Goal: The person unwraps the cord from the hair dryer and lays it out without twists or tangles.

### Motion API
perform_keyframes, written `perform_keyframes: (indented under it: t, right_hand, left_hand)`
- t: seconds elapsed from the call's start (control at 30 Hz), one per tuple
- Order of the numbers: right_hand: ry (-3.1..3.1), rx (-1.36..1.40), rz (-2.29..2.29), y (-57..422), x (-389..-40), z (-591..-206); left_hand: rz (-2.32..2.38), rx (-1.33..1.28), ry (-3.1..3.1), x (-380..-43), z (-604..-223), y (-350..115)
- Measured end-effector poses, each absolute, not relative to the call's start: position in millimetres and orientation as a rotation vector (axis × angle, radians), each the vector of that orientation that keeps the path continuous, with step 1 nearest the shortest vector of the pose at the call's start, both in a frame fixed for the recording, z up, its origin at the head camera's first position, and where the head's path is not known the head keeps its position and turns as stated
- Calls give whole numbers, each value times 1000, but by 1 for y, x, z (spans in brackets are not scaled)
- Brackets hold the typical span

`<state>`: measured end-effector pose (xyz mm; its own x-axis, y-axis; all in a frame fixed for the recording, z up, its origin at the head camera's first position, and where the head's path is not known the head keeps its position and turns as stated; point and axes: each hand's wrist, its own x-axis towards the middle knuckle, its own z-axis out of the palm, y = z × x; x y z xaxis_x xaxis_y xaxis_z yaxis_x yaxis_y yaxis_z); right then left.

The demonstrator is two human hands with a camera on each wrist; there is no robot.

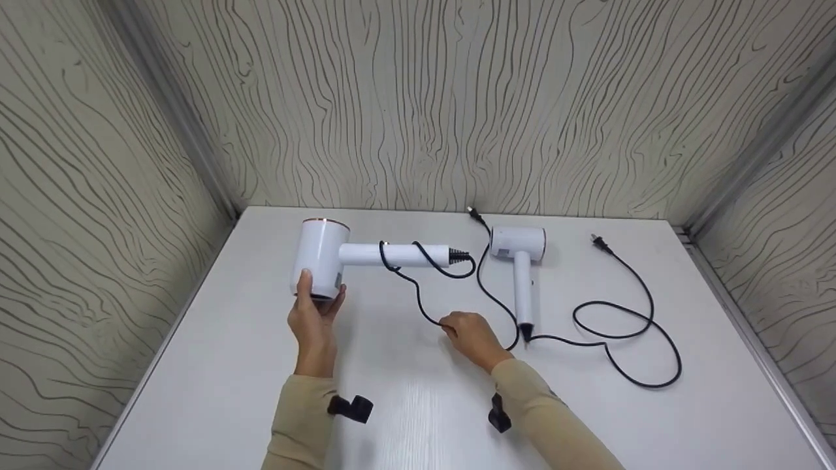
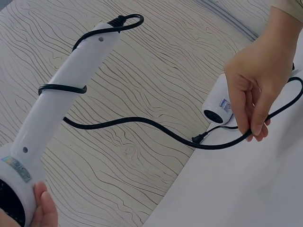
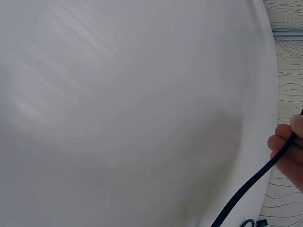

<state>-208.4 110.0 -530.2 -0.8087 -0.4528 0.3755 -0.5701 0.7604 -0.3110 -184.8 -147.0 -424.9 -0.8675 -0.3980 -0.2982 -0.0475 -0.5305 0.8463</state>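
My left hand point(image 1: 315, 329) grips a white hair dryer point(image 1: 319, 253) by its head, thumb and fingers on opposite sides of the barrel. The handle extends sideways to the right, and a black cord point(image 2: 128, 120) loops around it from the ribbed end. Between thumb and fingers, my right hand point(image 1: 475, 338) pinches that cord a short way off from the handle. Beyond the right hand the cord runs up the table to a plug point(image 1: 475, 214). In the right wrist view, only the fingertips point(image 3: 284, 142) of the right hand show, at the right edge.
A smaller white hair dryer point(image 1: 519, 243) lies on the white table point(image 1: 405, 405) to the right. Its black cord point(image 1: 643, 385) spreads in loose loops to a second plug point(image 1: 601, 243). Wood-patterned panels point(image 1: 418, 104) stand behind and at both sides.
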Motion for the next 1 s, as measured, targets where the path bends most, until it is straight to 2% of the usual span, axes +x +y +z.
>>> perform_keyframes:
  t: [0.63, 1.0]
  right_hand:
    - [-2737, 775, 511, 106, -209, -541]
    - [-2840, 672, 658, 106, -203, -536]
  left_hand:
    - [-2501, 684, -1406, -186, -418, -146]
    - [-2497, 661, -1406, -189, -421, -140]
